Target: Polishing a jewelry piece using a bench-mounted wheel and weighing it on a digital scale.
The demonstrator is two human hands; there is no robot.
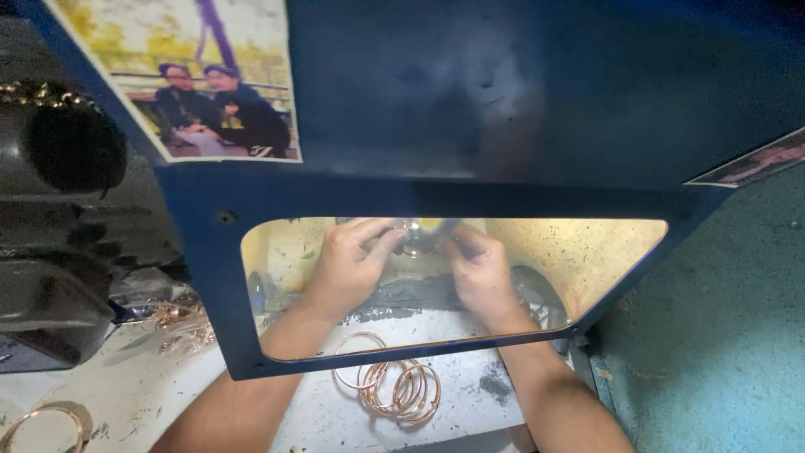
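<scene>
Both my hands reach under a blue metal hood (503, 101) and show through its clear window (587, 252). My left hand (348, 260) and my right hand (478, 268) pinch a thin ring-shaped bangle (417, 243) between them, held against a small spinning tool at the back of the lit chamber. The bangle is mostly hidden by my fingers. Below my wrists, a pile of several copper-coloured bangles (394, 386) lies on the white dusty surface.
More copper bangles (180, 323) lie at the left beside a dark motor housing (50, 252). One bangle (50, 424) sits at the bottom left. A photo print (201, 75) is stuck on the hood. A teal wall (721, 335) stands at the right.
</scene>
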